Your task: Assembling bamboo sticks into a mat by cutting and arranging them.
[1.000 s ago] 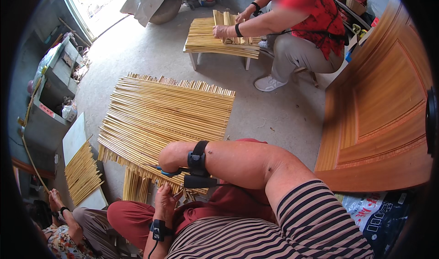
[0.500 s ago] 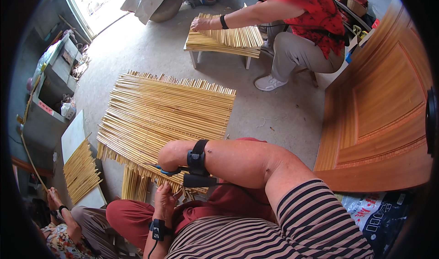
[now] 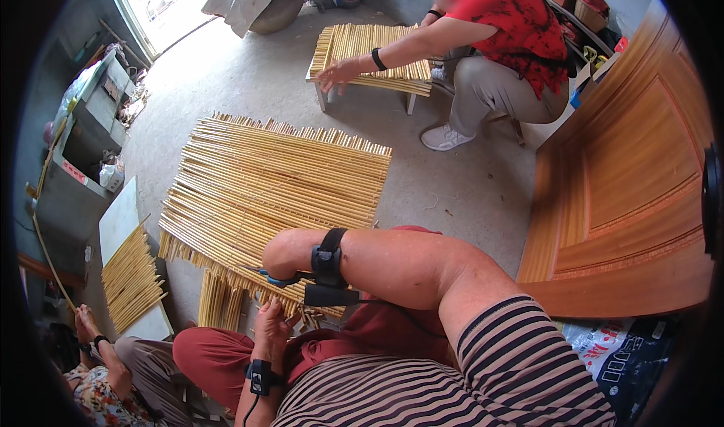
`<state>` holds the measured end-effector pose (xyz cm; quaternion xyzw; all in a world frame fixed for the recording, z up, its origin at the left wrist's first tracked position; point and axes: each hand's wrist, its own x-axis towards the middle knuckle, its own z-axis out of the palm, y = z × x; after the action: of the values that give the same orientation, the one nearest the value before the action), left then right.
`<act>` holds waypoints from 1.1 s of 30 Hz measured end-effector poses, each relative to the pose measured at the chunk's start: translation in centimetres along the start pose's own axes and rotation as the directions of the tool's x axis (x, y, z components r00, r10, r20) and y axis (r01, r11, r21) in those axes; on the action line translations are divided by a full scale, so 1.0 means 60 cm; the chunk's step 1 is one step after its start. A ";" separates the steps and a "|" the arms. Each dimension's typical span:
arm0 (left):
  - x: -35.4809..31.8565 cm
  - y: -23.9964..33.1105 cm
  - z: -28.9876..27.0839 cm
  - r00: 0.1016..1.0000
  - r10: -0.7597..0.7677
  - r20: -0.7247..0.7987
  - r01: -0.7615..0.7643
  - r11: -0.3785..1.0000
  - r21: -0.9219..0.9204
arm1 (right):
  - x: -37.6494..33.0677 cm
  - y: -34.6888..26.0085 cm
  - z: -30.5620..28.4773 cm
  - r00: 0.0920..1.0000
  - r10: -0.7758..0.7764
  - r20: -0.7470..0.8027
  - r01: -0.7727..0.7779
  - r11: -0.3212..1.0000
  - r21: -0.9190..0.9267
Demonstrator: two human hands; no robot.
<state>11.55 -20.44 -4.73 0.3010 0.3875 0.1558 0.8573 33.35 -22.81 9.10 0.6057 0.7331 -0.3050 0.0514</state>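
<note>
A large mat of yellow stalks [image 3: 279, 178], bound side by side, lies in front of me. My right hand [image 3: 280, 250] reaches over its near edge, closed on scissors with blue handles [image 3: 277, 280]. The dark blades point left, low over the stalk ends, and most of the fingers are hidden behind the hand. Just below, my left hand [image 3: 270, 327] is at the mat's near edge, fingers curled and pinching at the stalk ends; what exactly lies between them is too small to tell. Both wrists wear black straps.
Across the room, a person in red [image 3: 505, 19] works at a low table [image 3: 411, 104] bearing another stalk mat [image 3: 369, 46]. At lower left sits another person [image 3: 113, 374], near a pale board [image 3: 121, 208] with stalks [image 3: 132, 280]. A wooden door [image 3: 618, 178] stands at right.
The far person's hand has come from the top of their mat to its near left corner, fingers spread. My two hands and the scissors stay almost where they were.
</note>
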 end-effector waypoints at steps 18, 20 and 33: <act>-0.007 -0.003 0.007 1.000 0.012 -0.018 -0.011 0.999 0.031 | -0.030 0.016 0.002 0.987 0.133 -0.091 -0.129 0.990 0.052; -0.009 -0.004 0.007 0.999 0.019 -0.027 -0.019 0.999 0.032 | -0.031 0.020 0.002 0.984 0.150 -0.092 -0.144 0.987 0.074; -0.130 0.105 0.043 0.938 -0.272 0.216 0.138 0.863 0.486 | -0.065 0.040 -0.017 0.966 0.202 -0.164 -0.187 0.977 0.106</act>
<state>8.22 -20.52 5.07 0.4724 0.3195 -0.0780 0.8177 36.87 -25.42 10.74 0.7008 0.6573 -0.2772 -0.0101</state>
